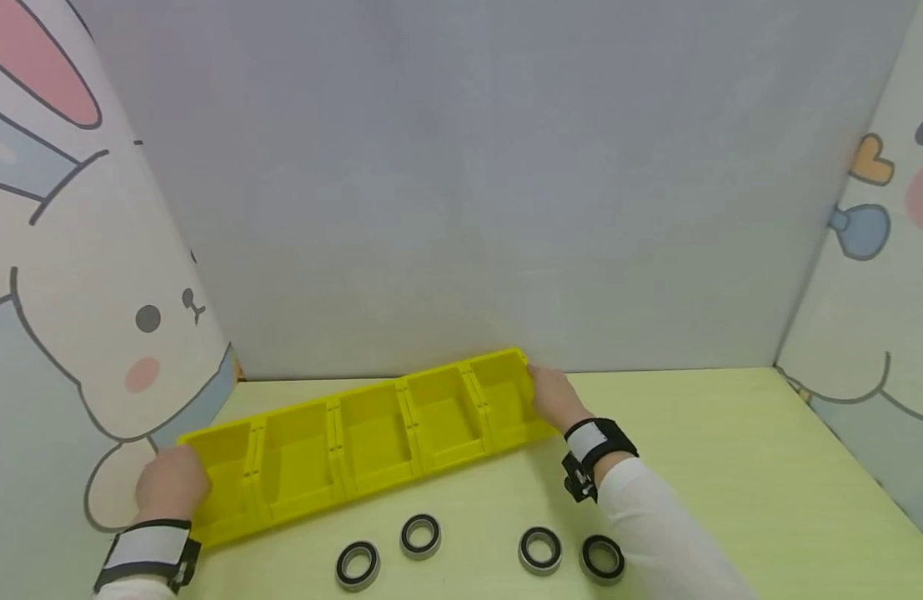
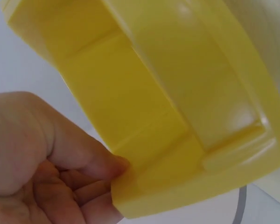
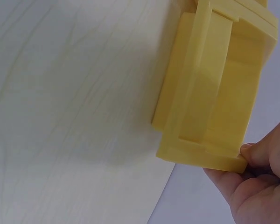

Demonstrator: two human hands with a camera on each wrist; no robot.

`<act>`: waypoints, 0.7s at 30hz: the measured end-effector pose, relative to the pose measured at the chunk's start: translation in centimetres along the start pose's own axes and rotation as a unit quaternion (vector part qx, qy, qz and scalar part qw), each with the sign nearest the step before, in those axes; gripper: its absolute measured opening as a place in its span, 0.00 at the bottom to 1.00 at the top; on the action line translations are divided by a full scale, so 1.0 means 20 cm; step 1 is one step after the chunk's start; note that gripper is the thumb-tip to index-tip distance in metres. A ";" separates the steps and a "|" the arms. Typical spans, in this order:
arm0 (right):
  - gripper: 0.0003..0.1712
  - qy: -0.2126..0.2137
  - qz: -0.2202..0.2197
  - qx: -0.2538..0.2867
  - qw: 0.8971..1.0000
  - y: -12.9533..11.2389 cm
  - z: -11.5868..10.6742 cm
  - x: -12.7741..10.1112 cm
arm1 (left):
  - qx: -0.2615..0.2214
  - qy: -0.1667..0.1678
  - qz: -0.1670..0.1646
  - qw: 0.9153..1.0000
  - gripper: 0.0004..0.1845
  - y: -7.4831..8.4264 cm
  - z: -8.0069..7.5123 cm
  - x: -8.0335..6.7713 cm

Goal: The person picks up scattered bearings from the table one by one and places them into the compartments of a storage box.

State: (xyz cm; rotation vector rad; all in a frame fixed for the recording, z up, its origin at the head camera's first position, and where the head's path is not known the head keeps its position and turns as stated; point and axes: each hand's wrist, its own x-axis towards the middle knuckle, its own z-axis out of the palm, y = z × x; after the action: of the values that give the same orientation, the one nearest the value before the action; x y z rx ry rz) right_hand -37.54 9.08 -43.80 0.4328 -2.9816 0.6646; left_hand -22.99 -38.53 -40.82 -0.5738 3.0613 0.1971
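A long yellow bin organizer [image 1: 337, 442], divided into several open compartments, spans the space between both hands in the head view. It lies at a slant, its left end closer to me. My left hand [image 1: 172, 483] grips the left end; in the left wrist view, the thumb [image 2: 100, 161] presses on the rim with fingers beneath. At the opposite end, my right hand [image 1: 557, 398] pinches the rim, as the right wrist view shows with the end compartment [image 3: 233, 98]. No contents show in the compartments. Whether the organizer touches the table throughout, I cannot tell.
Several black-and-silver ring bearings lie on the pale table [image 1: 701, 467] in front of the organizer: a left pair [image 1: 343, 570] and a right pair [image 1: 539, 570], one close to my right sleeve [image 1: 664, 525]. A grey wall [image 1: 461, 208] stands behind, with cartoon-printed panels at both sides.
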 end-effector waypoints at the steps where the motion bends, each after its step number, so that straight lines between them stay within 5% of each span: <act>1: 0.26 0.002 -0.003 -0.001 1.000 0.02 -0.01 -0.01 | -0.004 0.001 0.005 1.000 0.07 0.01 0.01 0.00; 21: 0.29 0.021 0.020 -0.012 1.000 0.29 -0.17 -0.24 | -0.030 0.035 0.061 0.997 0.08 0.29 0.06 0.02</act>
State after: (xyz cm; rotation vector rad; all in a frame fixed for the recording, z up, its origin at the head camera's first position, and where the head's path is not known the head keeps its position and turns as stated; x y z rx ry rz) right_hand -34.51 16.79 -43.66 0.3547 -2.9616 0.6329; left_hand -25.51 -33.16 -41.24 -0.4047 3.1696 0.2791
